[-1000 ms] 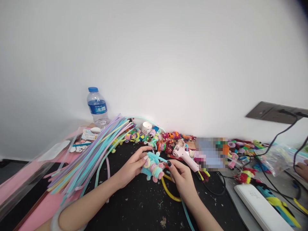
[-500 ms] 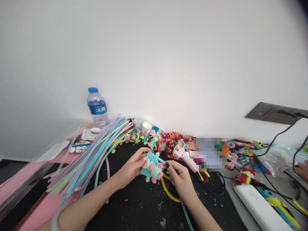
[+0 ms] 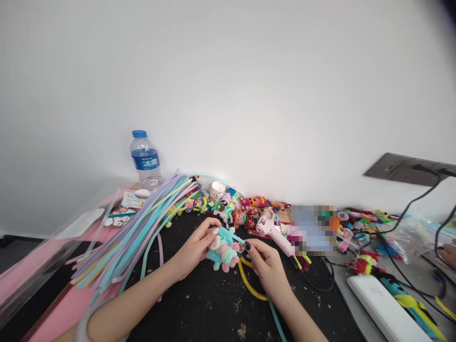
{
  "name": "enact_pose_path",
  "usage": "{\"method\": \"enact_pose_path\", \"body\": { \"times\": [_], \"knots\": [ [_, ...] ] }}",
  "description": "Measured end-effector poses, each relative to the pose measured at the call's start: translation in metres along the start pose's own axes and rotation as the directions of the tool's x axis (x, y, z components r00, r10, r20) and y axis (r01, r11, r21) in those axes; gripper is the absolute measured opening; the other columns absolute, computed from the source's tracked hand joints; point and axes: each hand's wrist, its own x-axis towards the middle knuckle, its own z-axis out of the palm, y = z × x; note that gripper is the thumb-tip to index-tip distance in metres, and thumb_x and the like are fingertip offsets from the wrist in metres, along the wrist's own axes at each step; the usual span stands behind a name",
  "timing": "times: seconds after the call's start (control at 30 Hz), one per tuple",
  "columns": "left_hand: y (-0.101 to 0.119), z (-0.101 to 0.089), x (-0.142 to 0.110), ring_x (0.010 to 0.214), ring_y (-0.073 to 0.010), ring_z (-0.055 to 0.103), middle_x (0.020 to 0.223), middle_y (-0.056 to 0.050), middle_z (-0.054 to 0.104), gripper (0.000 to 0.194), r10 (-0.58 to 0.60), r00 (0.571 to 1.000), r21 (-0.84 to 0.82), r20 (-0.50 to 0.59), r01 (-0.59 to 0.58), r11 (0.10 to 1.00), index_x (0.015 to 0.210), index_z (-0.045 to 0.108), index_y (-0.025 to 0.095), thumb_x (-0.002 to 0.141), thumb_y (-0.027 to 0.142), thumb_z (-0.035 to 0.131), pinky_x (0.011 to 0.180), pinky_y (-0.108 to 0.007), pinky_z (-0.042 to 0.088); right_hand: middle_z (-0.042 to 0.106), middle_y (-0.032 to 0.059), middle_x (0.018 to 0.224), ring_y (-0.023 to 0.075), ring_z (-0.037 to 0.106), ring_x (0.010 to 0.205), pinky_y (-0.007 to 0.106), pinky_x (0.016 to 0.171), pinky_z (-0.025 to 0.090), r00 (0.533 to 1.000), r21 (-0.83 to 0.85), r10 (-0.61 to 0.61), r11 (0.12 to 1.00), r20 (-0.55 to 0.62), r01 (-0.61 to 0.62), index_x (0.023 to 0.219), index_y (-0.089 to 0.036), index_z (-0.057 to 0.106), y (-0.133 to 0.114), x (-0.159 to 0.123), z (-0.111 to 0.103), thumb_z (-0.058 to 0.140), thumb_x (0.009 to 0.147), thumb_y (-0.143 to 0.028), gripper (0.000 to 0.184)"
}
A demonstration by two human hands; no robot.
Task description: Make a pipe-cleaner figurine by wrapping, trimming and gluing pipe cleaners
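Observation:
Between my hands, above the black mat (image 3: 199,304), is a small pipe-cleaner figure (image 3: 225,251) in light blue, pink and pale yellow. My left hand (image 3: 197,247) is closed on its left side, thumb in front. My right hand (image 3: 261,256) pinches the end of a light blue pipe cleaner (image 3: 239,238) that runs out from the figure's top. A yellow pipe cleaner loop (image 3: 249,285) lies below the right fingers, partly hidden by that hand. Part of another blue strip (image 3: 276,318) shows beside the right forearm.
A bundle of pastel pipe cleaners (image 3: 131,237) lies at left, with a water bottle (image 3: 145,161) behind. Finished figures, a paper cup (image 3: 217,190) and a pink glue gun (image 3: 274,232) line the back. At right are a white box-like device (image 3: 388,306), cables and another person's hand (image 3: 448,255).
The figure has tilted and shifted slightly left between my hands. Both hands keep nearly the same grip; the view has moved a little.

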Motion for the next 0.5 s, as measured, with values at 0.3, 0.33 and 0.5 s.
{"method": "enact_pose_path", "body": {
  "times": [0.3,0.33,0.5],
  "knots": [
    [-0.0037,-0.0013,-0.0002,0.058,-0.0118,0.054,0.072,0.003,0.052,0.020,0.018,1.000,-0.052,0.023,-0.017,0.999,0.100,0.040,0.025,0.087,0.037,0.048,0.052,-0.022,0.042,0.058,0.0030,0.068,0.0110,0.042,0.052,0.021,0.045,0.030,1.000,-0.028,-0.018,0.999,-0.022,0.017,0.093,-0.013,0.068,-0.0021,0.0002,0.0013,0.051,0.085,-0.040,0.033],
    [-0.0045,-0.0017,-0.0002,0.058,-0.0126,0.056,0.073,0.003,0.052,0.019,0.018,0.999,-0.064,0.035,-0.015,0.998,0.100,0.039,0.025,0.088,0.037,0.047,0.052,-0.023,0.044,0.059,0.0034,0.070,0.0115,0.043,0.054,0.022,0.046,0.032,0.999,-0.030,-0.025,0.999,-0.021,0.024,0.093,-0.013,0.068,-0.0029,0.0001,0.0017,0.051,0.085,-0.039,0.032],
    [-0.0080,-0.0035,0.0016,0.057,-0.0150,0.059,0.075,0.003,0.054,0.019,0.044,0.998,-0.124,0.053,-0.037,0.992,0.101,0.037,0.026,0.088,0.035,0.048,0.051,-0.028,0.048,0.059,0.0021,0.071,0.0113,0.044,0.055,0.022,0.049,0.033,0.999,-0.031,-0.036,0.999,0.007,0.036,0.094,-0.016,0.067,-0.0047,-0.0022,0.0038,0.048,0.087,-0.037,0.029]
  ]
}}
